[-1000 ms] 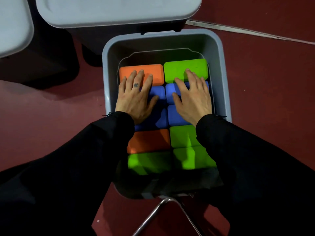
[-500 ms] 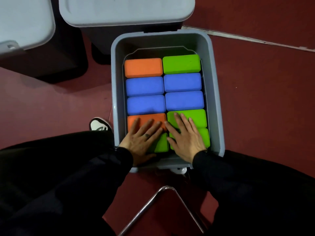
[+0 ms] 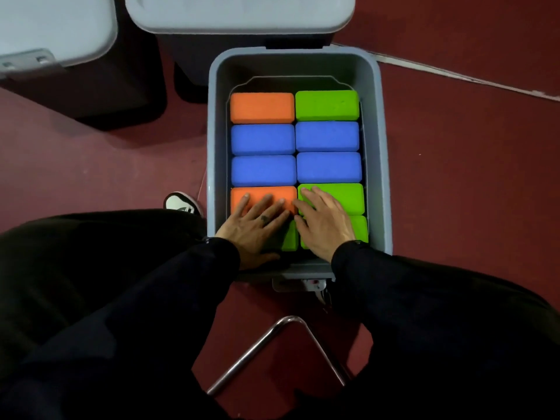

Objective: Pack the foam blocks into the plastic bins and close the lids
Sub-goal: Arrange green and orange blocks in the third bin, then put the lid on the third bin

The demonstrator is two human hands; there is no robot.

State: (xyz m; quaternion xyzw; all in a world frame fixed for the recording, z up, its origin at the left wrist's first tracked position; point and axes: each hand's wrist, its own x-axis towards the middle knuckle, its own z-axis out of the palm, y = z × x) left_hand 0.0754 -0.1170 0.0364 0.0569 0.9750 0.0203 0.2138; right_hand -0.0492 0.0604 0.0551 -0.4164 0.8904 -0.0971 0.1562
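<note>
1 head-worn wide-angle view, looking steeply down from above, close over an open grey bin (image 3: 382, 153) on a red floor (image 3: 469, 183); both forearms entering from the bottom edge

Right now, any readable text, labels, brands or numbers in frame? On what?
None readable.
Left hand: small dark mark on its back, a shape, not legible text.
Latch on the open bin's near rim: small pinkish spot, too blurred to read.
Foam blocks, closed bin lids, shoe: no print visible.
</note>
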